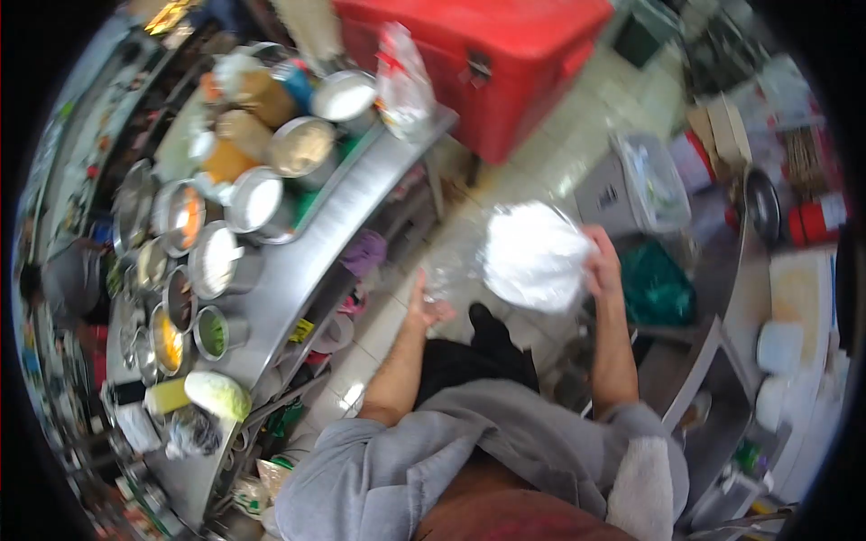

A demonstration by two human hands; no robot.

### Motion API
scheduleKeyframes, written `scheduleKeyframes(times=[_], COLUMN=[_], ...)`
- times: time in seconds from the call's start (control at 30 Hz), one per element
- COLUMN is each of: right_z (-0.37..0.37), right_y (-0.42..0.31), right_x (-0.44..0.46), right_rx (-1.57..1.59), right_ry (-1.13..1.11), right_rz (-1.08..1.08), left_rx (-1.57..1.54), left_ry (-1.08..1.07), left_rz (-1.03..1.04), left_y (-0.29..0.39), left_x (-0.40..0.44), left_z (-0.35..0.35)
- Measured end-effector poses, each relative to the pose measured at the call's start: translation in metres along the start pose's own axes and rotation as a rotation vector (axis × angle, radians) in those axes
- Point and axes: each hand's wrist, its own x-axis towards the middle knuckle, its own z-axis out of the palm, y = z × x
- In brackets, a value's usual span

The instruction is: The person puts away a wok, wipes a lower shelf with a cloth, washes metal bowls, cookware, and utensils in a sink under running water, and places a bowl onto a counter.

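Observation:
A bright white, rounded bundle in clear plastic [534, 257] hangs in front of my body above the tiled floor. My right hand [602, 261] grips its right edge, fingers wrapped round it. Loose transparent plastic [456, 261] stretches from the bundle's left side towards my left hand [430, 302]. The left thumb and fingers are spread, at the edge of that plastic; whether they pinch any of it is too blurred to tell. What the white bundle contains cannot be made out.
On the left, a steel table [298, 279] bears several metal pots and a pale cabbage [217, 397]. A red cooler [478, 63] stands ahead. At the right are a lidded plastic bin [654, 180], a green bag [658, 284] and a curved metal counter.

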Motion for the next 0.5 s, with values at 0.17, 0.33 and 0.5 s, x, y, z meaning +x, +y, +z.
scheduleKeyframes(times=[0.17,0.33,0.5], right_z=[-0.013,-0.063,0.064], right_y=[-0.038,-0.028,-0.068], right_x=[-0.053,-0.051,-0.057], right_rx=[0.146,-0.376,-0.207], right_ry=[0.046,0.296,0.157], right_rz=[-0.085,-0.012,0.029], left_rx=[-0.167,0.269,0.805], left_ry=[-0.642,-0.661,-0.621], left_rz=[0.213,0.772,1.246], left_y=[0.023,0.056,0.025], left_x=[-0.069,-0.191,-0.202], left_z=[0.059,0.13,0.174])
